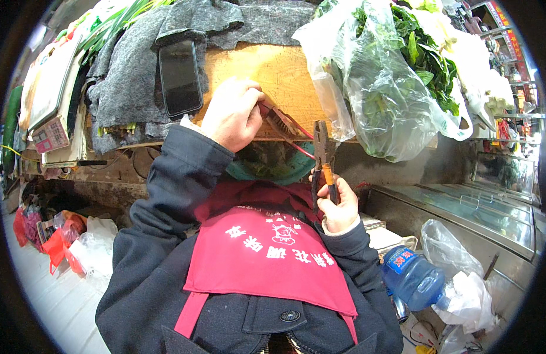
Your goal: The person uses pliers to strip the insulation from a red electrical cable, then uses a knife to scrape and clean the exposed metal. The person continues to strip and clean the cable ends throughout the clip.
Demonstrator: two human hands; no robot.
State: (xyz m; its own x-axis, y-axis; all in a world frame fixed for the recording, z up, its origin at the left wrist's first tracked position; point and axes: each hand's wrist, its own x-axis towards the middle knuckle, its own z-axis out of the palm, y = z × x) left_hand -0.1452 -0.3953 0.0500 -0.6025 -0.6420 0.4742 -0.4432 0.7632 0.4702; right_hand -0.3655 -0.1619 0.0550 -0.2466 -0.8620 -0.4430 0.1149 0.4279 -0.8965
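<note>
My left hand (234,115) is closed above the wooden board. Its fingers grip one end of a red clip (279,123) with dark, ridged jaws. A thin red wire (301,150) loops away from the clip toward my right hand. In my right hand (341,203) is a pair of pliers (322,150), held upright by its handles, one orange and one dark. The pliers' metal head points up and stands to the right of the clip. Whether the wire touches the pliers is hard to tell.
A black phone (181,78) lies on grey cloth (128,71). Clear plastic bags of leafy greens (379,88) cover the board's (267,65) right side. Below is a teal basin (240,170). A large blue water bottle (413,277) and plastic bags stand low at right.
</note>
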